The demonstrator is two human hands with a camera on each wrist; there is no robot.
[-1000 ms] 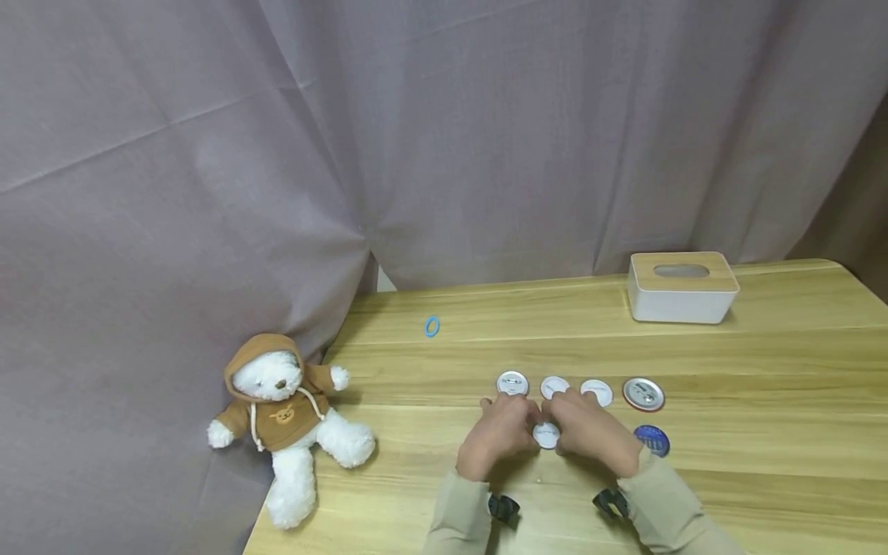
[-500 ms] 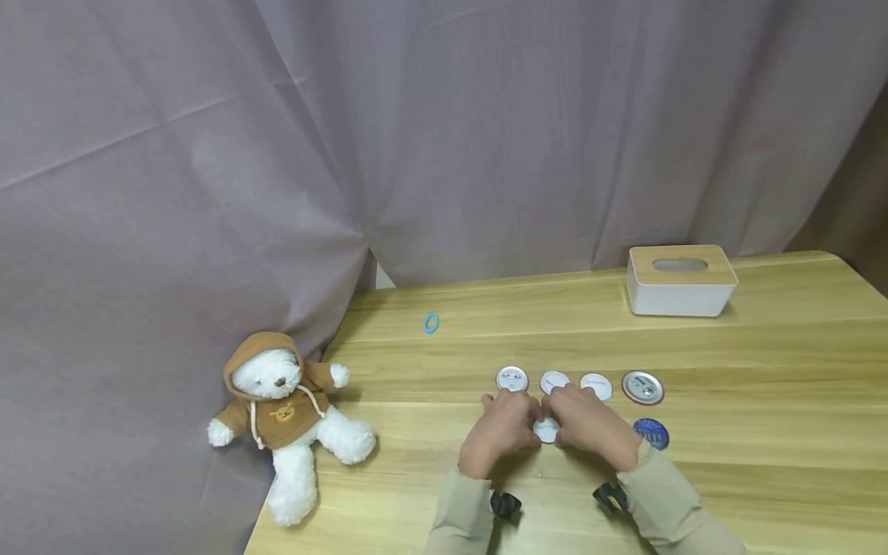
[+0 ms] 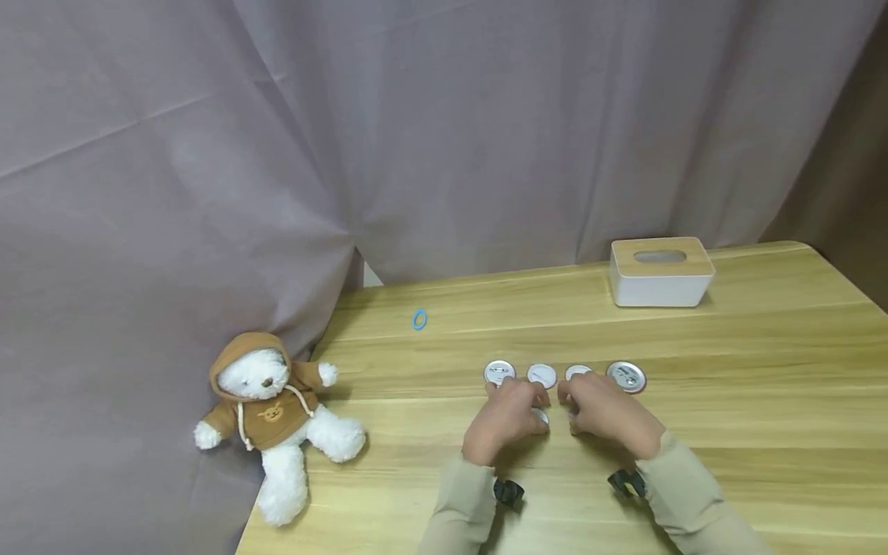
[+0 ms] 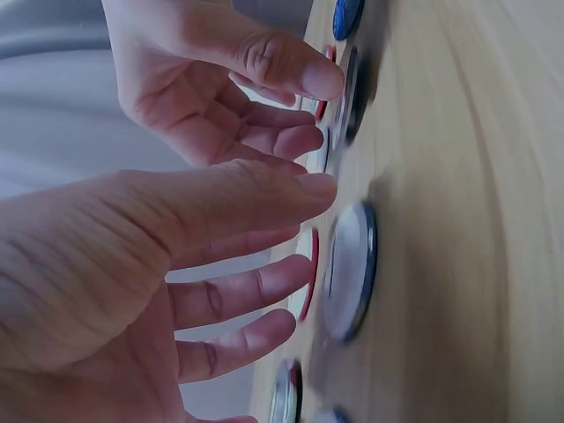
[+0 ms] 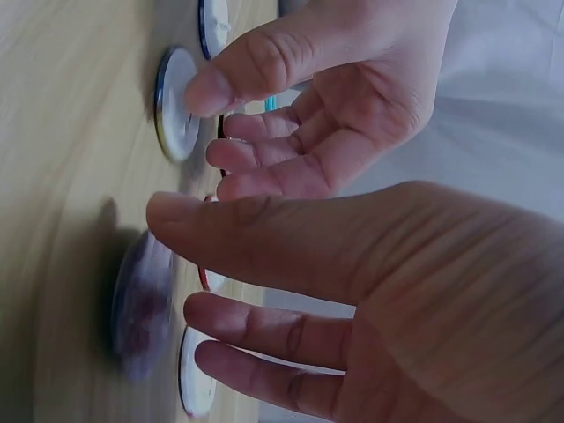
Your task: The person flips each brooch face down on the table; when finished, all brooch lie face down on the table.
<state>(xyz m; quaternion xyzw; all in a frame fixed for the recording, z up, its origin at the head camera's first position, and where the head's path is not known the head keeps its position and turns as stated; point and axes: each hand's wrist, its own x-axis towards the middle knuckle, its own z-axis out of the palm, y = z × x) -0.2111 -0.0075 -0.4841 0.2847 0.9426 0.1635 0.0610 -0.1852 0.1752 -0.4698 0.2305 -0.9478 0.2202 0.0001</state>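
Note:
My left hand (image 3: 505, 420) hovers low over the table, fingers and thumb spread apart. Close to its thumb in the head view lies a round white-backed pin badge (image 3: 540, 417), partly covered; this badge (image 4: 350, 271) shows whole in the left wrist view. Whether the thumb touches it, I cannot tell. To the right, my right hand (image 3: 610, 408) has its thumb and fingers apart, nothing between them. A blurred purple-blue badge (image 5: 143, 307) lies under it in the right wrist view. Behind the hands runs a row of pin badges, including a left one (image 3: 499, 372) and a silver one (image 3: 626, 376).
A white tissue box (image 3: 662, 277) with a wooden lid stands at the back right. A blue ring (image 3: 419, 320) lies further left on the wooden table (image 3: 444, 354). The teddy bear (image 3: 274, 416) in a brown hoodie sits at the left edge, before a grey curtain.
My right hand has moved right, away from the left hand and the white badge, and now hides the blue badge's spot. The head view has shifted slightly.

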